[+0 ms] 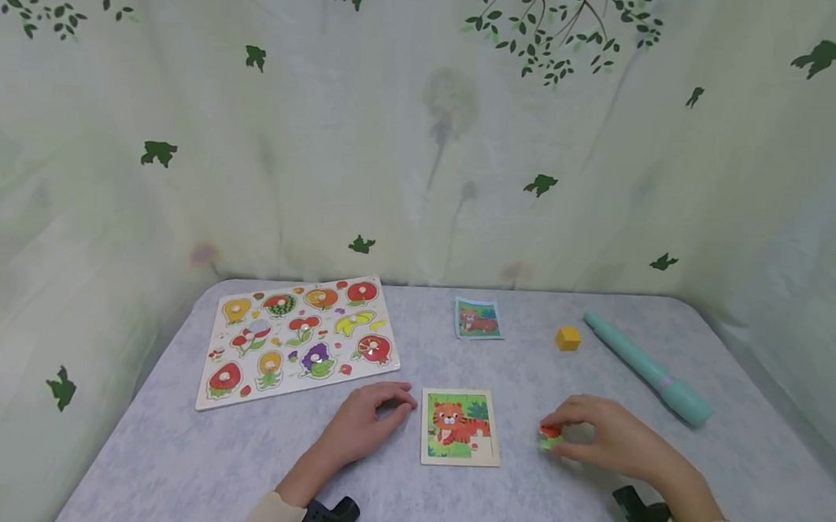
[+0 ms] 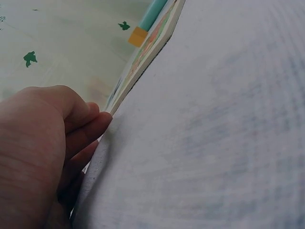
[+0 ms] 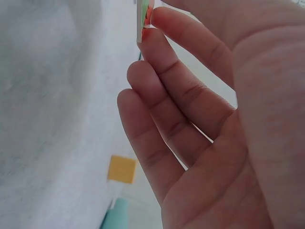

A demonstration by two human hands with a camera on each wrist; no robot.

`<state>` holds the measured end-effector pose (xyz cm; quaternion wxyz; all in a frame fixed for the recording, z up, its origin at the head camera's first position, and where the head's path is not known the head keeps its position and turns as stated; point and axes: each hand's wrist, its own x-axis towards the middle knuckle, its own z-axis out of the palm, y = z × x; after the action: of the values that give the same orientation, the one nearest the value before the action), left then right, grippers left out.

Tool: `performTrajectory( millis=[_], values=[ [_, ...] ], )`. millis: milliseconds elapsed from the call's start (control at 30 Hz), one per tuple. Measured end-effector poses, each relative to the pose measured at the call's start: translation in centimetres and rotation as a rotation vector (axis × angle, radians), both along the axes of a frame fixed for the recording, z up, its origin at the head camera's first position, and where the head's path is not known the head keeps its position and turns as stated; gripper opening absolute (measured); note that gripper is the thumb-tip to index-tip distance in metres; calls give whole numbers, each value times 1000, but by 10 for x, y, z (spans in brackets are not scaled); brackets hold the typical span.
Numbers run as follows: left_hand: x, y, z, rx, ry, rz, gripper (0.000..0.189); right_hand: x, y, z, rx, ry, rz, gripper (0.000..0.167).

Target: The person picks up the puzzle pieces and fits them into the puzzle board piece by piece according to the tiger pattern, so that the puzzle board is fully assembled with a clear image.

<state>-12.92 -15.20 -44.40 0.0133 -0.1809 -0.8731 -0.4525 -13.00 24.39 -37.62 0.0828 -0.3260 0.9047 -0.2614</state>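
Observation:
A tiger jigsaw puzzle [image 1: 457, 429] in a pale wooden frame lies on the table, with a bare gap at its lower right. My right hand [image 1: 610, 437] pinches a green and orange puzzle piece [image 1: 549, 437] between thumb and fingertips, to the right of the frame. In the right wrist view that puzzle piece [image 3: 144, 19] appears edge-on at the top. My left hand [image 1: 365, 425] rests on the table just left of the frame, fingers loosely bent and holding nothing. The left wrist view shows its fingertips close to the frame's corner; whether they touch it I cannot tell.
A fruit peg board [image 1: 299, 341] lies at the left. Behind the puzzle is a small tiger picture card [image 1: 479, 319]. A yellow cube [image 1: 568, 338] and a teal wand-like cylinder [image 1: 646, 368] lie at the back right. Patterned curtains [image 1: 396, 134] hang behind the table.

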Motion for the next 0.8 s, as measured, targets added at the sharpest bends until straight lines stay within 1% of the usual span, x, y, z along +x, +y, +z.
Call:
performTrajectory(
  millis=[167,267,400,500,600,700,800],
  values=[
    [0,1,-1,-8,-17,-6,11,-3,-8,3,30,-26,-22,30],
    [-1,1,0,-9,-8,-8,11,-7,-13,8,40,-17,-13,30],
    [-3,2,2,-1,2,-3,11,-13,-21,15,20,19,10,31],
    [-3,3,2,-3,-19,0,11,-16,-27,18,-7,22,23,32],
    [-2,3,2,-1,-19,-1,11,-18,-31,16,-41,32,41,31],
    [0,2,2,6,-9,-1,10,-18,-34,10,-68,39,51,30],
    [1,1,4,11,-8,0,10,-18,-36,5,-73,25,54,29]
  ],
)
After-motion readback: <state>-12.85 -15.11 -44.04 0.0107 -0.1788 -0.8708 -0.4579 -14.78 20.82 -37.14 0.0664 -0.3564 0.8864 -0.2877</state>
